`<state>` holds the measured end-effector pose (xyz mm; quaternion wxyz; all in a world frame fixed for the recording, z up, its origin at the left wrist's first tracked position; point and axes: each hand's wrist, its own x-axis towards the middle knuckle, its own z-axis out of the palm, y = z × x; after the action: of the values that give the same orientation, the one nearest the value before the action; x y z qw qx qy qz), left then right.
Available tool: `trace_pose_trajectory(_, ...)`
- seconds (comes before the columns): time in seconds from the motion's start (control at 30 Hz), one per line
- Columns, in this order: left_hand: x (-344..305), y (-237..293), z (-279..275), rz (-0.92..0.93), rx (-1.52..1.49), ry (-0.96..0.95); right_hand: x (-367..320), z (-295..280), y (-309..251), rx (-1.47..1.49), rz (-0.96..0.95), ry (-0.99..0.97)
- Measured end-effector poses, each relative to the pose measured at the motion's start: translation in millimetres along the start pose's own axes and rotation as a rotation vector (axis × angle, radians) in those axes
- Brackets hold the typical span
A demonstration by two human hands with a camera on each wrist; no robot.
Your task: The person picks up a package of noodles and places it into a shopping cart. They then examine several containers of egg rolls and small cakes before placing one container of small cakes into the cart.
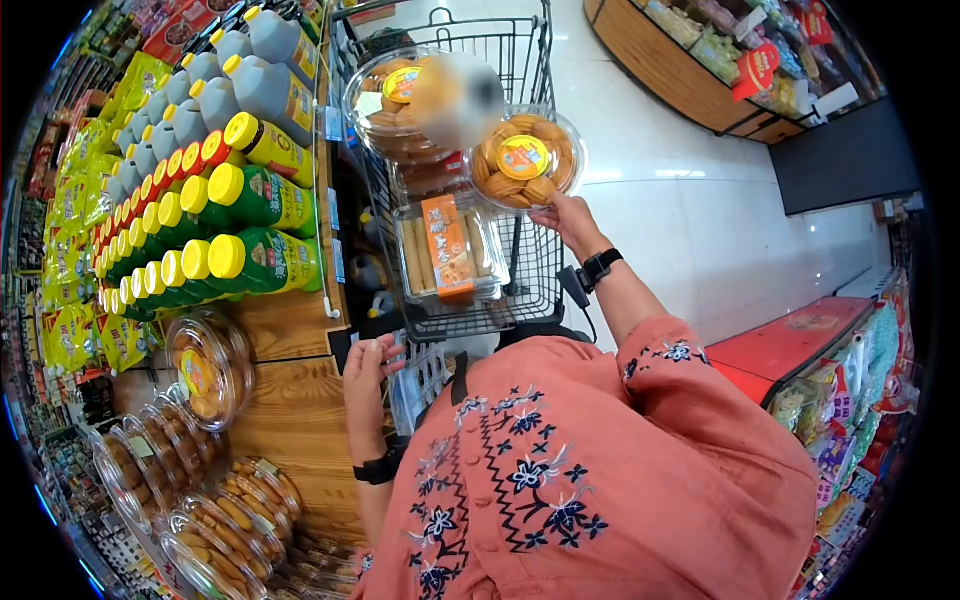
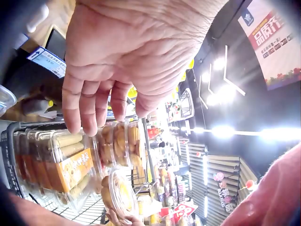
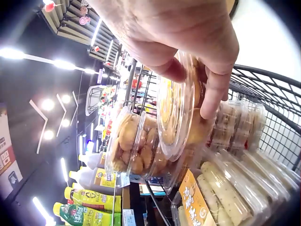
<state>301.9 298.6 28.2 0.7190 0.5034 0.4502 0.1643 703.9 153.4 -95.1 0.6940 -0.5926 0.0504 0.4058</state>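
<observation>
My right hand (image 1: 572, 226) pinches the rim of a round clear plastic tub of cookies (image 1: 523, 158) with a yellow label, over the right side of a shopping cart (image 1: 548, 285). In the right wrist view the thumb and fingers lie around the tub's edge, and it stands tilted. My left hand (image 1: 368, 372) holds nothing; its fingers are loosely bent beside the cart's near end and the shelf edge. Inside the cart are a clear box of rolled biscuits (image 1: 418, 255) with an orange label, and more round cookie tubs (image 1: 372, 118) farther forward.
To the left, a wooden display (image 1: 285, 385) bears stacked cookie tubs (image 1: 210, 365) and rows of green bottles with yellow caps (image 1: 268, 262). Tiled floor (image 1: 650, 215) runs along the cart's right. A curved wooden stand (image 1: 665, 75) and a red-topped counter (image 1: 790, 335) are farther right.
</observation>
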Motion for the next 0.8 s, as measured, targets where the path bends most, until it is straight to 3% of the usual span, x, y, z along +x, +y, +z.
trace_pose_trajectory(0.37,-6.1,-0.6,-16.4,0.019,-0.046,0.083,24.3,15.3,24.4,0.165,0.126,-0.043)
trace_pose_trajectory(0.8,-14.8,-12.0,-27.5,-0.020,-0.046,0.152,48.0,13.2,19.5,0.149,0.055,-0.087)
